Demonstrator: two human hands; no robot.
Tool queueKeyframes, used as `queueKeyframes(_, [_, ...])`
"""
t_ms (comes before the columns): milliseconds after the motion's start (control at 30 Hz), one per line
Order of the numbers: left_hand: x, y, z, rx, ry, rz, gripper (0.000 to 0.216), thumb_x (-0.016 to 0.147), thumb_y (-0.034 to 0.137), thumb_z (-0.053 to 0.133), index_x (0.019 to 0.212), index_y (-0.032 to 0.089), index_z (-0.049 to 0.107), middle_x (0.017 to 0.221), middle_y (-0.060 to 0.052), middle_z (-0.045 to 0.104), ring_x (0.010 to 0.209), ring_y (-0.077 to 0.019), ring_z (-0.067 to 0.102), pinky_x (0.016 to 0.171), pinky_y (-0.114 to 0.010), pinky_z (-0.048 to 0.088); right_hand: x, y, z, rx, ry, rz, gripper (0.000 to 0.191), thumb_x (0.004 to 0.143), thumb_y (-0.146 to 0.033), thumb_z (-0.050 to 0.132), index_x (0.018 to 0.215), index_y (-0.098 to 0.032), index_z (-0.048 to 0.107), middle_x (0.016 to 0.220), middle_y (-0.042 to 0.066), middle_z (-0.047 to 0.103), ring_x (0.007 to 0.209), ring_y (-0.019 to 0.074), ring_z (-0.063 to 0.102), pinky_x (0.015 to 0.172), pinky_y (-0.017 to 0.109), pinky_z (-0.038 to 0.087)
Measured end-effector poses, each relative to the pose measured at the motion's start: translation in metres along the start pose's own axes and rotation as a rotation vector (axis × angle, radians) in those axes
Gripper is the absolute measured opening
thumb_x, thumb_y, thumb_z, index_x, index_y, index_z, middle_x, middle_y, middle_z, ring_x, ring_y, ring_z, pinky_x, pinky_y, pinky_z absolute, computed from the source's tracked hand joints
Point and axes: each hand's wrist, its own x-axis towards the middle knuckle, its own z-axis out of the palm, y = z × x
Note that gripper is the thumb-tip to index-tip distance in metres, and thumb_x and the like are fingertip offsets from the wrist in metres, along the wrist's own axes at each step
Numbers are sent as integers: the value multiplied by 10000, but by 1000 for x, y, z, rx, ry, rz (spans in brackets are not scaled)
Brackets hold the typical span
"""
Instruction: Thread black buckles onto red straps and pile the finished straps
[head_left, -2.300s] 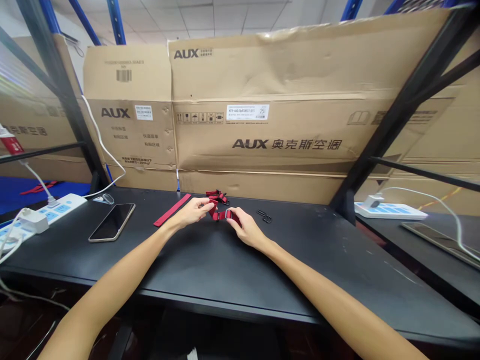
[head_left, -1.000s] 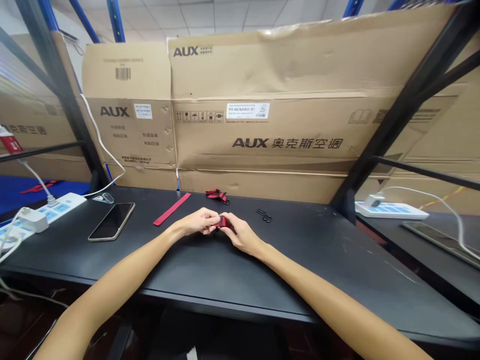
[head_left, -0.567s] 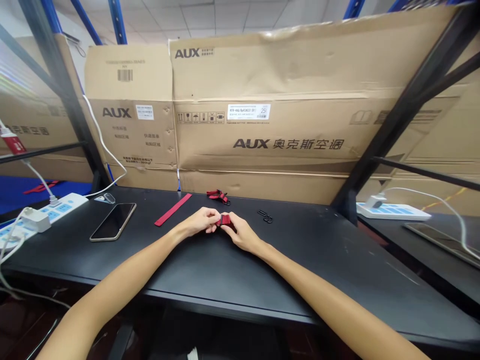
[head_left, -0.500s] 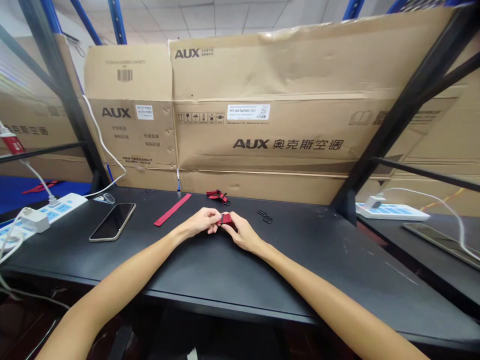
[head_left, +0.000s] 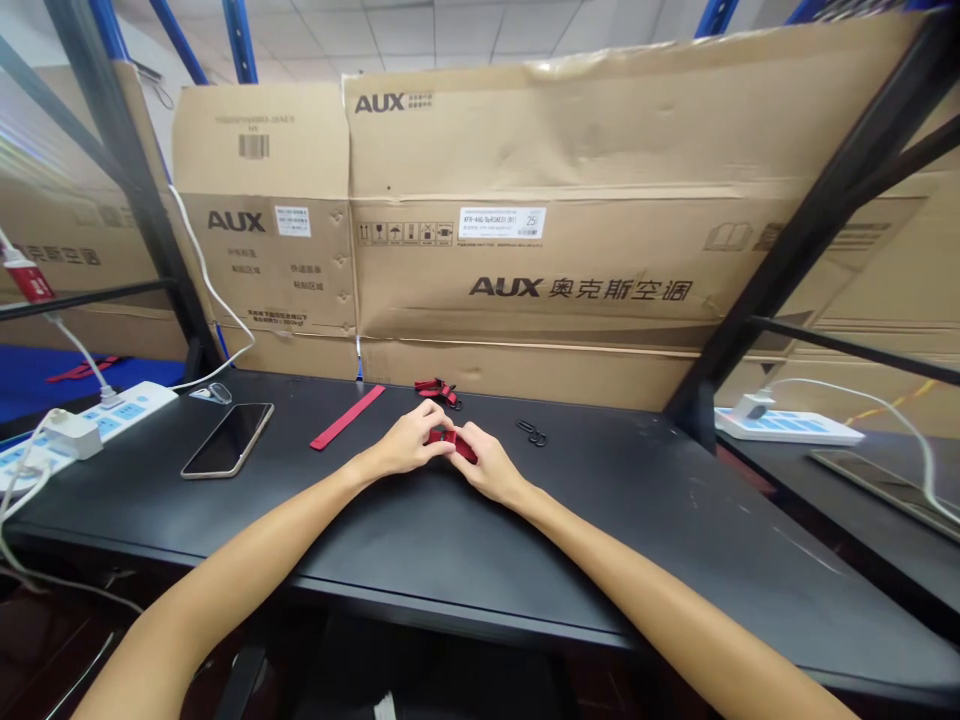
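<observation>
Cardboard point(head_left: 585, 150) stands behind left hand point(head_left: 411, 440) and right hand point(head_left: 487, 464), each grip pinched on red strap point(head_left: 462, 446).

The head view faces forward, down over the table point(head_left: 480, 560).

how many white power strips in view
2: a white power strip with blue panels left of the black-screened phone, and another white strip on the dark desk far right.

Center: red strap point(head_left: 465, 450) partly covered by fingers of left hand point(head_left: 409, 440) and right hand point(head_left: 486, 465); its dark fitting point(head_left: 448, 436) too small to resolve. Left arm point(head_left: 247, 545) and right arm point(head_left: 652, 570) cut by bottom edge. Power strip point(head_left: 144, 404) cropped at left edge. Upper left: carton point(head_left: 300, 140), top line of print blurred, illegible.
</observation>
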Motion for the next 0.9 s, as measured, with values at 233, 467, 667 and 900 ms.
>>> queueKeyframes(233, [5, 6, -10, -415, -40, -131, 303, 796, 394, 589, 986, 165, 533, 948, -31, 564, 660, -93, 511, 627, -234, 423, 2, -3, -1, -25, -31, 20, 239, 872, -360, 510, 1036, -199, 574, 774, 25, 509, 670, 160, 490, 627, 287, 432])
queueKeyframes(467, [0, -2, -14, -460, -222, -225, 348, 836, 463, 508, 864, 127, 597, 691, 2, 531, 603, -95, 454, 581, -221, 366, 1, -1, -2, -2, -5, 46, 251, 865, -390, 524, 1013, -198, 588, 800, 34, 522, 705, 167, 510, 667, 303, 443])
queueKeyframes(667, [0, -15, -8, -649, -195, -346, 440, 829, 559, 468, 836, 129, 564, 652, 9, 483, 512, -68, 385, 487, -203, 305, 3, 1, -4, 29, -13, 75, 261, 846, -418, 550, 975, -202, 622, 800, 32, 532, 718, 164, 517, 672, 301, 452])
queueKeyframes(900, [3, -14, -12, -709, -109, -356, 428, 797, 536, 520, 703, 119, 556, 656, 4, 480, 527, -65, 389, 488, -202, 322, 3, -1, -5, 114, 20, 119, 275, 851, -407, 549, 1019, -205, 627, 885, 45, 570, 742, 157, 524, 682, 299, 458])
